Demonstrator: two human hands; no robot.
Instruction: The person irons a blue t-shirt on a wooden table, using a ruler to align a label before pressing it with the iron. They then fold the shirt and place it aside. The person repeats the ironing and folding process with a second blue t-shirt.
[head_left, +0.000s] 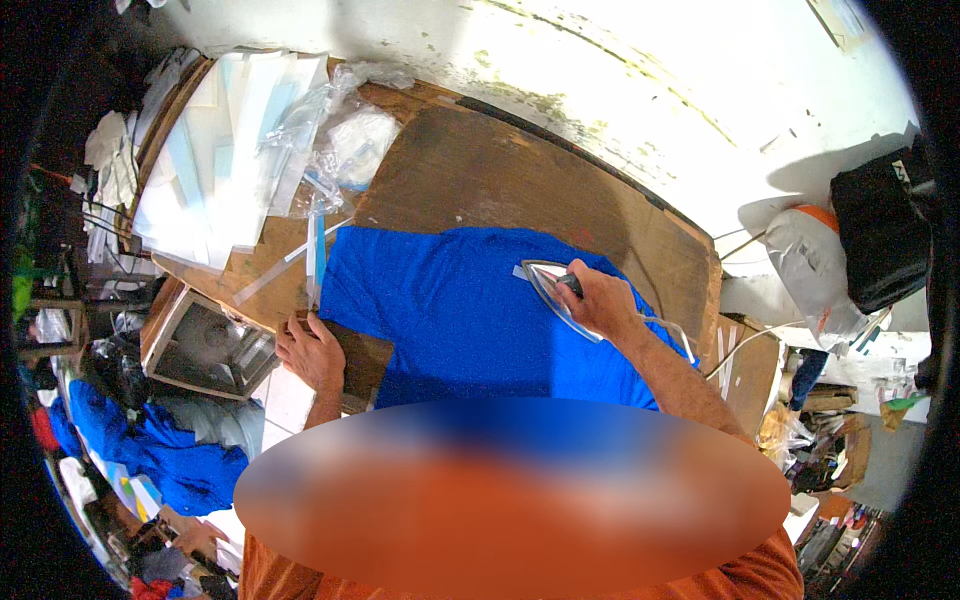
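Note:
A blue T-shirt (457, 300) lies spread over a brown wooden board (510, 165), one sleeve stretched to the left. My right hand (604, 300) grips the dark handle of a clothes iron (551, 296), which rests on the upper right part of the shirt. Beside the iron's tip is a small pale strip (519, 272) on the fabric. At the board's left edge, just below the sleeve, my left hand (311, 351) rests with fingers somewhat apart and nothing visible in it. The shirt's lower part is hidden by a blurred area.
White and light-blue sheets (225, 150) and clear plastic wrap (307, 120) lie at the back left. Below them stands an open wooden box (214, 341). The iron's pale cord (675, 330) runs right. Bags (814, 262) hang by the white wall (600, 75). Blue cloth (165, 442) is heaped lower left.

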